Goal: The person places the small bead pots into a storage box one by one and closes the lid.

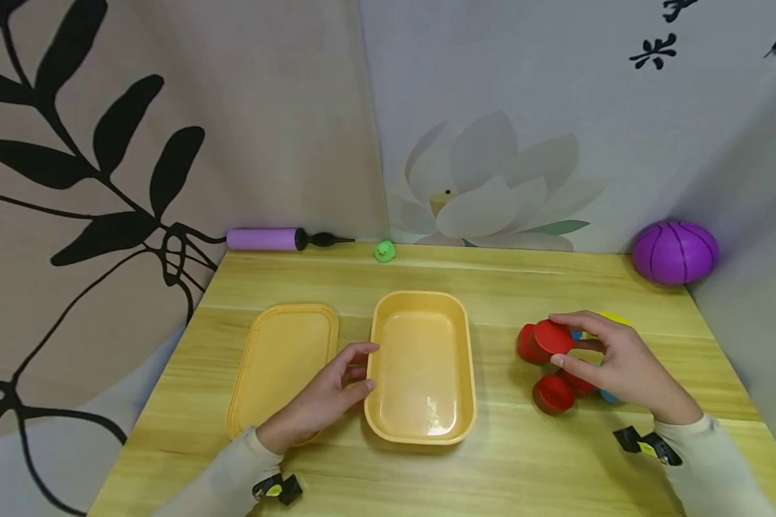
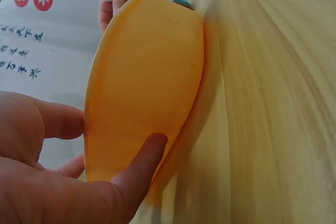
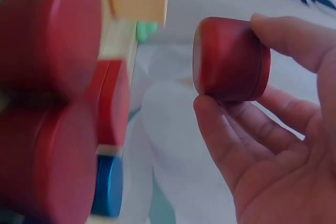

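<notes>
My right hand [image 1: 624,359] pinches a red round container [image 1: 552,337] between thumb and fingers, held above other red ones; the right wrist view shows this red container [image 3: 231,59] gripped by its ends. Below it a red container [image 1: 554,394] lies on the table, with another partly under the hand. My left hand [image 1: 330,395] touches the left side of a yellow-orange tray [image 1: 420,366] with relaxed fingers. In the left wrist view the thumb lies against the tray's outer wall [image 2: 142,77] and the fingers are at its rim. The tray's inside shows no items.
A flat yellow lid [image 1: 291,359] lies left of the tray, partly behind the left hand. At the table's back are a purple pump [image 1: 261,239], a small green duck [image 1: 384,250] and a purple ball [image 1: 675,252]. Blue [image 1: 610,397] and yellow [image 1: 616,318] pieces show around the right hand.
</notes>
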